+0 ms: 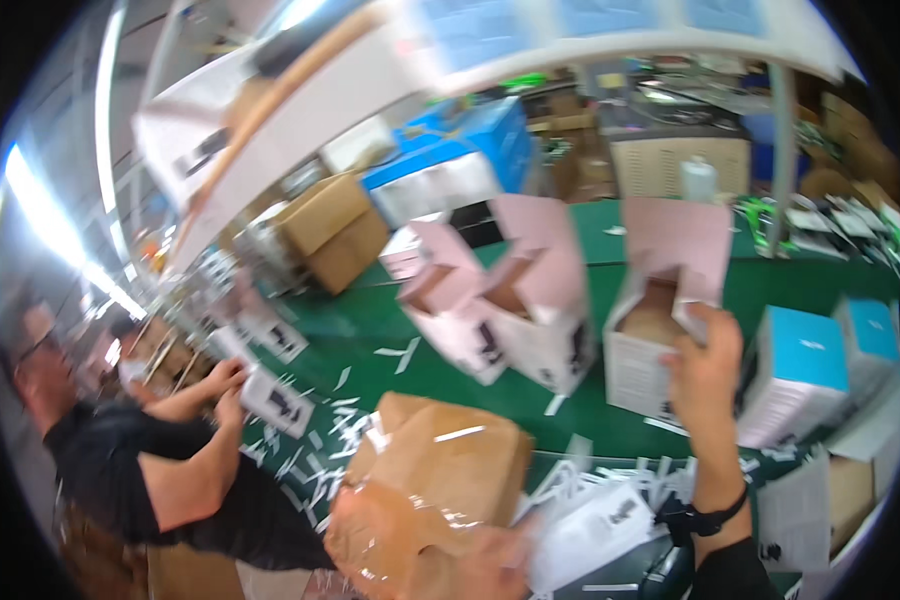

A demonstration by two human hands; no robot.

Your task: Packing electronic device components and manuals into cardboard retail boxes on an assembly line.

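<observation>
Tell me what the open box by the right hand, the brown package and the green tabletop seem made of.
Open box: likely thin matte cardboard, given its stiff upright flap. Brown package: probably kraft paper or cardboard; glossy wrinkles at its near end suggest plastic film. Green tabletop: perhaps rubber or vinyl, from its smooth faint sheen; not certain.

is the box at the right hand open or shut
The box is open: its pink lid stands raised, and brown shows inside, beside the right hand.

White box (638,378), upright, open, lid (676,235) raised, on green table (355,325)
</observation>
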